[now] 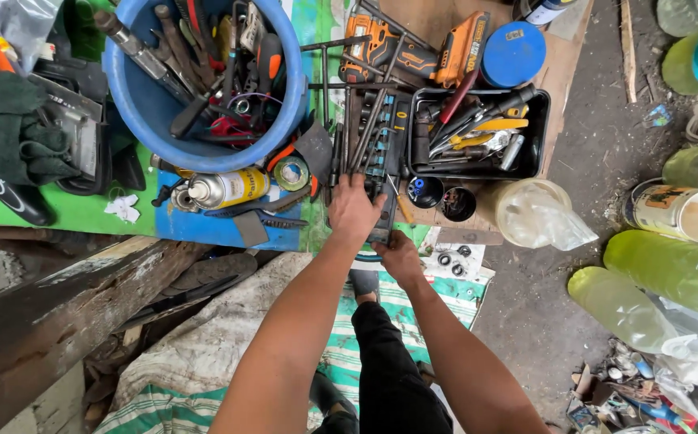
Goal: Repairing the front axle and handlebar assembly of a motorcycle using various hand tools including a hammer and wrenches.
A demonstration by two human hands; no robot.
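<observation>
- Bare-skinned, my left hand [355, 210] is pressing down, fingers spread, on the dark socket tray [381, 145] at frame centre.
- I'm gripping that tray's near end with my right hand [399, 257].
- I'm seeing a blue bucket [136, 104] of tools sitting upper left, and a black tool bin [535, 153] sitting right of the tray.

The socket set case [377, 153] is long, dark and narrow, lying open and flat just right of the blue bucket [136, 104], its near end toward the person. Blue clips and dark sockets line its inside, with several long metal rods [363, 133] across it.
</observation>
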